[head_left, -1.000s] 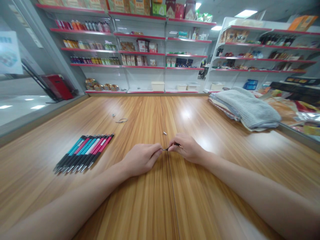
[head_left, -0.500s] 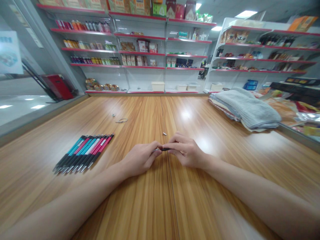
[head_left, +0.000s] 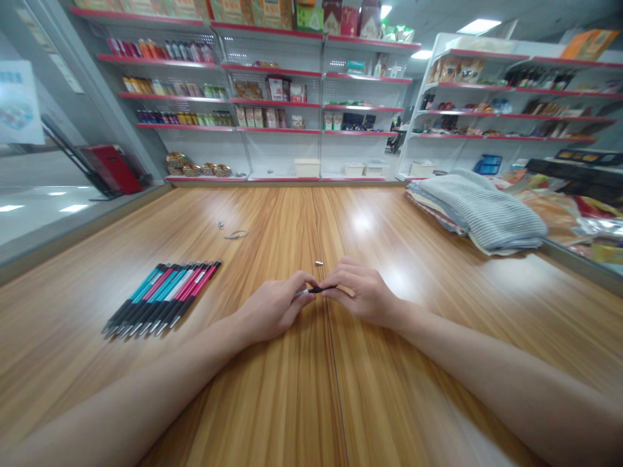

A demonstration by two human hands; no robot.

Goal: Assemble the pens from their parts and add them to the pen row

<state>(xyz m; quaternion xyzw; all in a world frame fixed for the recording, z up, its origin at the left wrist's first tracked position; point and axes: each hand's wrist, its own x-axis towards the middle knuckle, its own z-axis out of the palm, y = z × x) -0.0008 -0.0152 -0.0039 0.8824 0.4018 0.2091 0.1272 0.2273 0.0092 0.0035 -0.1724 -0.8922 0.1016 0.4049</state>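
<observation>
My left hand (head_left: pixel 272 308) and my right hand (head_left: pixel 363 293) meet over the middle of the wooden table (head_left: pixel 311 363). Both pinch a thin pen (head_left: pixel 317 289) with a black barrel and a silver tip, held level between them just above the table. My left fingers close on its silver end, my right fingers on the black end. A small silver part (head_left: pixel 319 263) lies on the table just beyond my hands. A row of several teal and pink pens (head_left: pixel 163 297) lies to the left of my left hand.
A thin wire ring (head_left: pixel 237 234) and a tiny metal bit (head_left: pixel 220 224) lie further back on the left. Folded striped cloths (head_left: pixel 479 211) are stacked at the right. Shop shelves (head_left: pixel 272 97) with goods stand behind the table. Packaged goods (head_left: pixel 579 214) crowd the right edge.
My hands have drawn closer together over the pen, and my right fingers now cover more of the black barrel. The pens on the left have not moved.
</observation>
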